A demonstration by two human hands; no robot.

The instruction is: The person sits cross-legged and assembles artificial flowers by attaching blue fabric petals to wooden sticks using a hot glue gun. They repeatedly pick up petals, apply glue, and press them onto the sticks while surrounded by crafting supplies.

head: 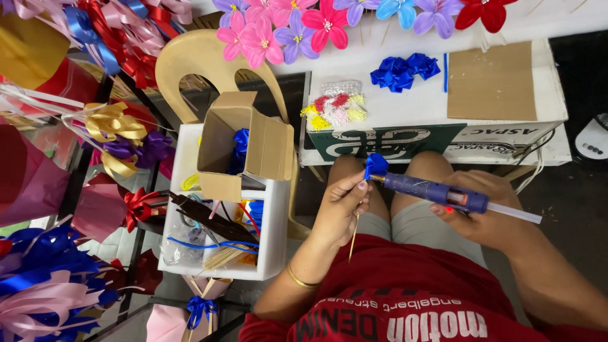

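A gluing step is judged to be in hand. A blue glue gun is gripped in the right hand, whose fingers are wrapped closed around the handle, one finger lying at the red-lit trigger. Its nozzle is pressed against a small blue ribbon flower, which sits on the top of a thin wooden stick. The stick is pinched between the thumb and the curled fingertips of the left hand; that hand is closed on it, and the stick's lower end hangs down below the palm.

Relative to the glue gun, the ribbon flower is touching the nozzle tip at the gun's left end, the left hand is just below and left of that tip, and the right hand is under the gun's rear half. A translucent glue rod sticks out of the back of the gun, to the right.

The next move is judged to call for a steady hold on the stick and a light squeeze of the trigger, so that the glue lands where ribbon meets stick and not on the fingertips, which lie very near the hot nozzle.

Above the gun, well apart, a white box table carries more blue ribbon pieces and a cardboard sheet. Far left of the gun, an open cardboard box stands in a white bin.
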